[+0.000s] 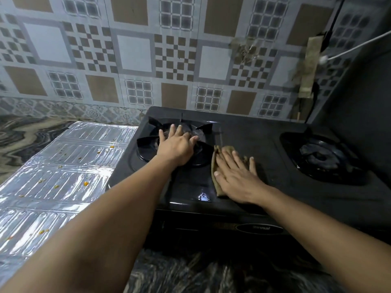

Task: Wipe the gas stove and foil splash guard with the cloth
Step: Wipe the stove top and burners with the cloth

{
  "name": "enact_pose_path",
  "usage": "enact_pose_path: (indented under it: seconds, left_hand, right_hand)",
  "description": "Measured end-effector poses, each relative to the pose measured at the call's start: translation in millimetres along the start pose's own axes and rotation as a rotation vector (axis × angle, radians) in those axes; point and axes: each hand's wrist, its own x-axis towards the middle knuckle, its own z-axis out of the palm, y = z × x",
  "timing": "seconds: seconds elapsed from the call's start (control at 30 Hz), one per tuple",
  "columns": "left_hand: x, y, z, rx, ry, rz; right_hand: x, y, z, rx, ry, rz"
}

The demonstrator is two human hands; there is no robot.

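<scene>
Patterned tiles back the tabletop; my right hand, fingers spread, presses the cloth flat mid-stove, left hand open on the burner; foil splash guard lies leftward.

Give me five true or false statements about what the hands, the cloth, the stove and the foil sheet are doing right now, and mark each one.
1. The right hand presses the cloth flat on the stove between the two burners. True.
2. The left hand holds the cloth. False: it rests on the left burner grate, with no cloth under it.
3. The foil splash guard stands upright behind the stove. False: it lies flat on the counter, to the stove's left.
4. Orange food specks dot the foil. True.
5. A pot sits on the right burner. False: it is bare.
</scene>
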Motion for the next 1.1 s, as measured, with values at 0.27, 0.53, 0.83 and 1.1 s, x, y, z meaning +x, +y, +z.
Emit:
enact_pose_path:
  seconds: [0.27, 0.53, 0.83, 1.1]
  left_hand:
    - [-3, 1, -1, 0.016, -0.048, -0.041]
    - [-12, -4, -18, -0.106, 0.128, 0.095]
    - [-32, -62, -68, 0.004, 0.304, -0.231]
    - [-76, -111, -79, -0.372, 0.156, -0.511]
  right_hand:
    - [-23, -3, 5, -0.042, 0.078, -0.036]
    - [-39, -26, 15, -0.060, 0.108, -0.160]
    - [-20, -92, 23, -0.132, 0.225, -0.429]
    - [2, -139, 21, -0.141, 0.244, -0.475]
